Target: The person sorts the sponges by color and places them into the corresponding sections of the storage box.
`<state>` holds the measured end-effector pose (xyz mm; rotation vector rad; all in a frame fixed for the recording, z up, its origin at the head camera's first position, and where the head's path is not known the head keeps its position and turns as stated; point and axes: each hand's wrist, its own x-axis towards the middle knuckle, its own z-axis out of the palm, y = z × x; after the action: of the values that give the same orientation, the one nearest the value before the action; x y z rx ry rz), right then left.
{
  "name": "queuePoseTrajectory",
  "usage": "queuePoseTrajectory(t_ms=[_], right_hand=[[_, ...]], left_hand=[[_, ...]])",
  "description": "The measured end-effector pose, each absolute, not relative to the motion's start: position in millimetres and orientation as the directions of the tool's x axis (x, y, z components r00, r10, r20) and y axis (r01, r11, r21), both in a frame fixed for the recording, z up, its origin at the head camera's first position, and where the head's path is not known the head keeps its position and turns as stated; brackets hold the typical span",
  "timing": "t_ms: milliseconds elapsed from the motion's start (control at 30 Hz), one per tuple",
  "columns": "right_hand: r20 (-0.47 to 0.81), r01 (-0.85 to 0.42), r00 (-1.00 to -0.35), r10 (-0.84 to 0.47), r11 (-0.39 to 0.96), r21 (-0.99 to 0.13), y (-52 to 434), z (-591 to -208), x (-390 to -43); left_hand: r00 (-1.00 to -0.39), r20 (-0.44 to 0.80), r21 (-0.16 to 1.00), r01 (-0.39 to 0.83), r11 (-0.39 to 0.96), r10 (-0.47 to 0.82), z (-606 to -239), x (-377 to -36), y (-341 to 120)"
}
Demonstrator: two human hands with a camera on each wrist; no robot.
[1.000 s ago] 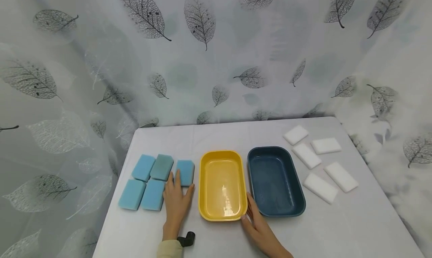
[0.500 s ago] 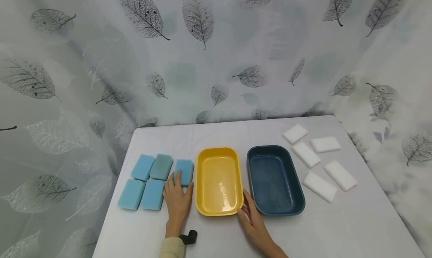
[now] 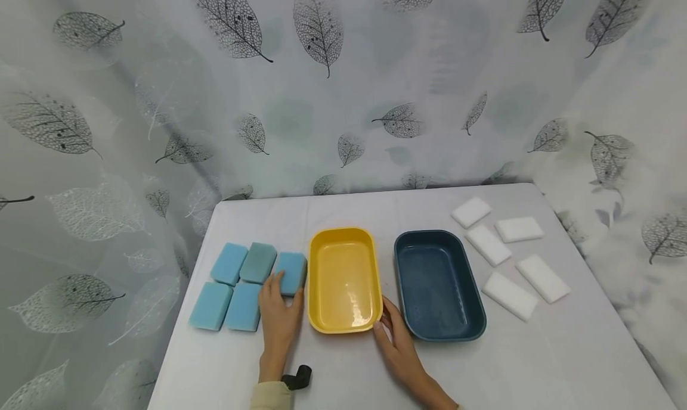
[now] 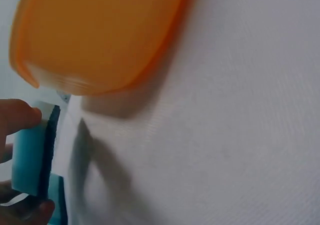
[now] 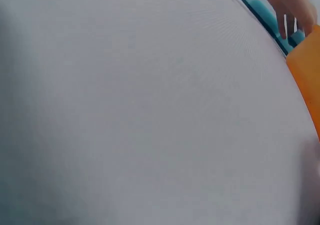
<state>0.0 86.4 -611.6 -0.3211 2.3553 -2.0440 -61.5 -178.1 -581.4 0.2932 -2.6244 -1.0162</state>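
My left hand pinches a light-blue sponge just left of the yellow tray. In the left wrist view, thumb and fingers grip this sponge on opposite sides, and a dark layer shows along one face. With thumb and fingers at its lower right corner, my right hand holds the yellow tray. The tray casts a shadow on the cloth in that left wrist view; whether it is fully off the table I cannot tell. The right wrist view shows only the tray's orange-looking edge.
Several more blue sponges lie in two rows at the left. A dark blue tray stands right of the yellow one. Several white sponge blocks are scattered at the right. A leaf-print curtain hangs behind the white-covered table.
The yellow tray has moved left and away from me, with my right hand following it. My left hand stays by the same sponge, which has shifted slightly left.
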Motion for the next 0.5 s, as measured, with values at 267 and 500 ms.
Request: queuePoseTrajectory(t_ms=[267, 500], right_hand=[[0.124, -0.141, -0.982, -0.140, 0.119, -0.983, 84.6, -612.8, -5.2], [0.113, -0.127, -0.987, -0.113, 0.124, -0.984, 82.7, -608.4, -3.4]], left_hand=[[-0.903, 0.306, 0.703, 0.001, 0.711, -0.301, -559.7, -55.5, -176.6], [-0.911, 0.308, 0.723, 0.037, 0.689, -0.274, -545.3, -52.7, -170.3]])
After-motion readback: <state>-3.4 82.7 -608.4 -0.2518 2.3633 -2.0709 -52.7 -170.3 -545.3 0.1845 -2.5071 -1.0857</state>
